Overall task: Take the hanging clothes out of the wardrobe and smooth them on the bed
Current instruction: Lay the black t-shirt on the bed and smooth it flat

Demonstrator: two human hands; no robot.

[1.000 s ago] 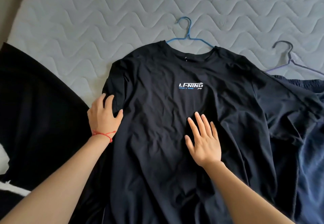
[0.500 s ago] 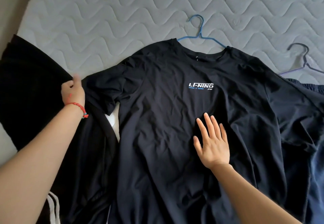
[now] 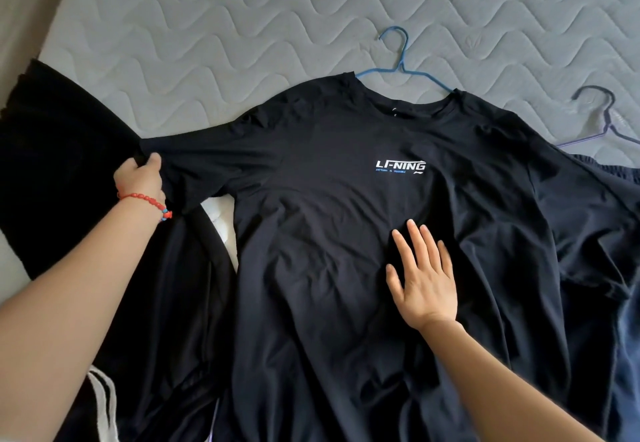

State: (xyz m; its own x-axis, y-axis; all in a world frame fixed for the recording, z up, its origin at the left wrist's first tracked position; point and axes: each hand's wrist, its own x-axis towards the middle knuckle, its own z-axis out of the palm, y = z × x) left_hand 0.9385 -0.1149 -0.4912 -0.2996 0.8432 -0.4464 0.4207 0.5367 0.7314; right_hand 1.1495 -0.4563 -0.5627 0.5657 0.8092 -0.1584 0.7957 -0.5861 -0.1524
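Observation:
A black T-shirt (image 3: 329, 234) with a white and blue chest logo lies face up on the grey quilted bed (image 3: 242, 26), still on a blue hanger (image 3: 398, 67) whose hook pokes out of the collar. My left hand (image 3: 140, 178), with a red bead bracelet at the wrist, pinches the end of the shirt's left sleeve, which is stretched out sideways. My right hand (image 3: 424, 275) lies flat with straight fingers on the shirt's front, below the logo.
A black garment (image 3: 59, 164) lies under my left arm on the bed's left side. A dark blue garment (image 3: 616, 178) on a purple hanger (image 3: 606, 119) lies at the right, partly under the T-shirt. White drawstrings (image 3: 104, 403) show at the lower left.
My left hand took hold of the left sleeve and drew it out to the left, so the sleeve now lies spread. My right hand stayed flat on the shirt's front.

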